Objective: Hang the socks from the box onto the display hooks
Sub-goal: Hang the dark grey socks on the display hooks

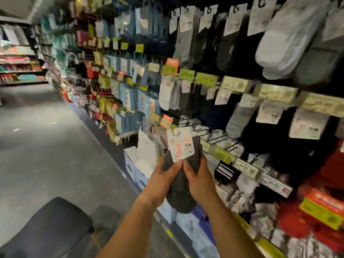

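**Dark socks held up to the display wall**

A pair of dark grey fabric socks [181,190] with a white card header [180,144] is held up in front of the shop's display wall, at the level of the lower rows. The header's cut-out hook hole sits at its top edge, close to the black wire display hooks [214,135] (whether it touches one cannot be told, as the picture is blurred).

Both hands grip the socks just under the header. The left hand [163,180] has its fingers curled round the left side of the fabric, thumb up near the card's lower edge. The right hand [198,180] wraps the right side in the same way, thumb beside the left thumb.

Around them hang packets of grey, white and black socks [286,43] on upper hooks, with yellow-green price labels [206,79] along the rails. Red and yellow boxes [323,207] sit at lower right. A dark rounded box [50,226] lies at lower left on the grey aisle floor [46,136].
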A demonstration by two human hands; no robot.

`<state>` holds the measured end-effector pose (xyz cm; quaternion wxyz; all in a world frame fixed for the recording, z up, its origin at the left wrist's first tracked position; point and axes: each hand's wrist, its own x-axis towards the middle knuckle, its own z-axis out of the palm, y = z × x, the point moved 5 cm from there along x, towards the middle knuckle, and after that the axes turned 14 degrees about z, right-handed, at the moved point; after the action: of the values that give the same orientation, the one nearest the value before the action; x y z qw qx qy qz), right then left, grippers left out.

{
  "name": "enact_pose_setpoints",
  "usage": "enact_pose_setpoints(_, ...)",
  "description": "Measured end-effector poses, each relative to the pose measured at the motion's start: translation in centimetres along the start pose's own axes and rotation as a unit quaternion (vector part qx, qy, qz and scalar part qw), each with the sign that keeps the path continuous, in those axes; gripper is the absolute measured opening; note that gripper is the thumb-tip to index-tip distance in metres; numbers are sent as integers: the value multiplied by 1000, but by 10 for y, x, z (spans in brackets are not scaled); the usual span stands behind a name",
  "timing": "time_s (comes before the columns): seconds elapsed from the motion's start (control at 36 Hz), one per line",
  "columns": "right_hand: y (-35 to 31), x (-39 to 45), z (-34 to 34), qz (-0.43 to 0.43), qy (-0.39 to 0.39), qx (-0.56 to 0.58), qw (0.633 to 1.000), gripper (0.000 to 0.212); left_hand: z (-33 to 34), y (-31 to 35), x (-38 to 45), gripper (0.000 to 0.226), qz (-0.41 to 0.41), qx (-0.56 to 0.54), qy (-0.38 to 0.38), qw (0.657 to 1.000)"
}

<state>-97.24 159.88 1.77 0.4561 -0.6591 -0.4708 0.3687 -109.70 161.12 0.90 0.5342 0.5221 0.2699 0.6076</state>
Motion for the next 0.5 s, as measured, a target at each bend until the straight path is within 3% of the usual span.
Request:
enact_pose_setpoints(0.22,-40,126,94,10,18,14,1000,53,-92,-15,135,49,-21,1,17,1000)
enact_pose_setpoints(0.36,-75,196,134,19,39,42,998,59,-127,-8,219,36,-12,-17,-14,1000)
enact_pose_setpoints(0.5,-93,251,153,25,77,46,996,38,-151,-23,287,51,-28,-27,-45,998)
